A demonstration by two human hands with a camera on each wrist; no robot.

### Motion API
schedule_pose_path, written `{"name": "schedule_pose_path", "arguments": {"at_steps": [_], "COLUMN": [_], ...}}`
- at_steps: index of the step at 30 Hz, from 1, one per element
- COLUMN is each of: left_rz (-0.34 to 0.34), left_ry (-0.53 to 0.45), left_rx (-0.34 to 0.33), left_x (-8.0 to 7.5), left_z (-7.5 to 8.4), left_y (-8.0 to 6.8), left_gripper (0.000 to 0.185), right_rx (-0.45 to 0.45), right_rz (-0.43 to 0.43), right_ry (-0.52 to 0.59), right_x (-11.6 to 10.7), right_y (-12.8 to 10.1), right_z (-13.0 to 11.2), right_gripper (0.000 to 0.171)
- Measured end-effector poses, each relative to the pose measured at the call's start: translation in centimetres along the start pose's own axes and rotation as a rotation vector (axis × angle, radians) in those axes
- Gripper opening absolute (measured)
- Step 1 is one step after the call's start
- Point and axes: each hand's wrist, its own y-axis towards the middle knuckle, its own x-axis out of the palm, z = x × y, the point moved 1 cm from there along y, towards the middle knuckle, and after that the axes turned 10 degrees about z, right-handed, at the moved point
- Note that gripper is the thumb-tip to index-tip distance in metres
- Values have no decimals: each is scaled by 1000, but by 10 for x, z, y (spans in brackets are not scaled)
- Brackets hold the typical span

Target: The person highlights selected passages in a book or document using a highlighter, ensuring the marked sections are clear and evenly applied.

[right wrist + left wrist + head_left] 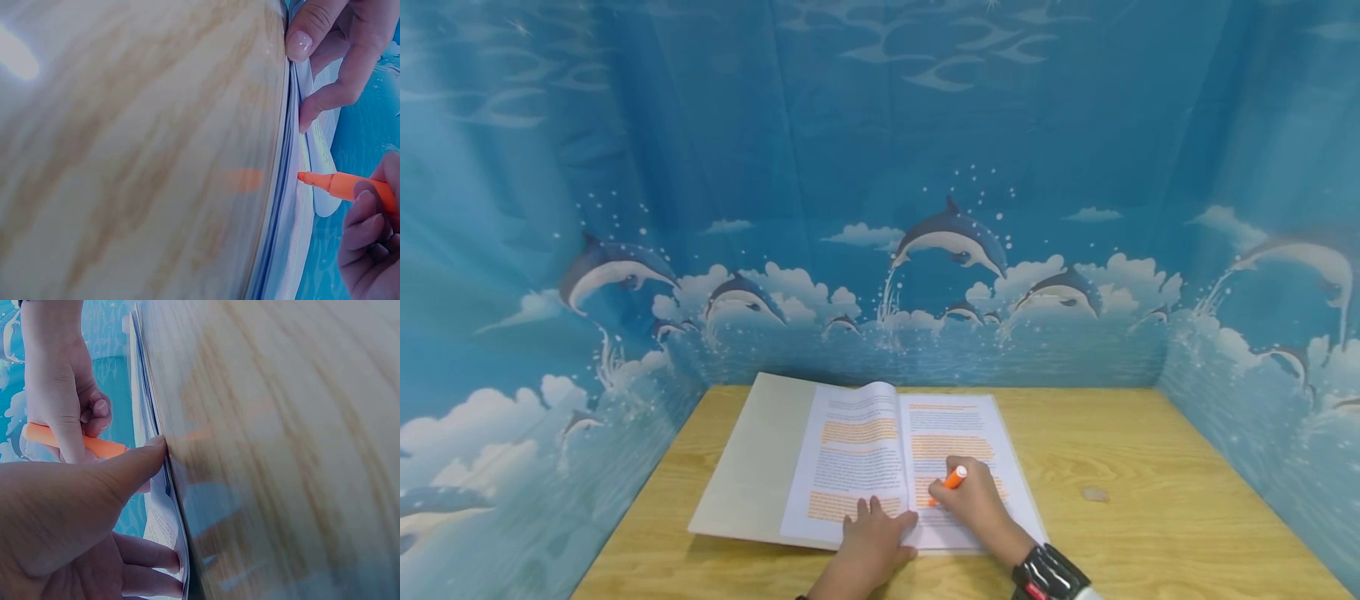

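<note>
On the wooden table (pixel 1150 467), near its front edge, an open book (pixel 865 458) lies flat, and the person's right hand (pixel 973 500) has its fingers curled round an orange highlighter (pixel 951 481) whose tip meets the lower part of the right-hand page. The left hand (pixel 872 533) lies with fairly straight fingers pressed across the bottom of the pages by the spine, gripping nothing. To mark well, that flat hand should probably hold the paper steady while the tip runs level along one printed line, so the ink stays within the line.
</note>
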Motion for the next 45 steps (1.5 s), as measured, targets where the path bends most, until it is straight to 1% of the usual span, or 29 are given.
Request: {"name": "schedule_pose_path", "arguments": {"at_steps": [7, 12, 17, 22, 27, 37, 45], "left_rz": [3, -13, -17, -19, -3, 14, 39], "left_ry": [14, 13, 3, -5, -5, -8, -8], "left_rx": [8, 10, 6, 3, 14, 26, 47], "left_x": [2, 2, 1, 1, 2, 2, 3], "left_z": [0, 0, 0, 0, -1, -1, -2], "left_y": [0, 1, 0, 1, 0, -1, -1], "left_gripper": [49, 50, 49, 50, 50, 49, 49], "right_rx": [43, 69, 66, 36, 27, 87, 85], "right_rz": [-29, -35, -24, 4, 24, -20, -5], "right_ry": [-9, -22, -23, -21, -20, -29, -18], "right_x": [-4, -7, -11, -12, -14, -22, -28], "right_y": [1, 1, 1, 0, 0, 2, 2], "right_z": [1, 2, 3, 7, 10, 14, 19], "right_gripper": [39, 39, 39, 39, 39, 39, 39]}}
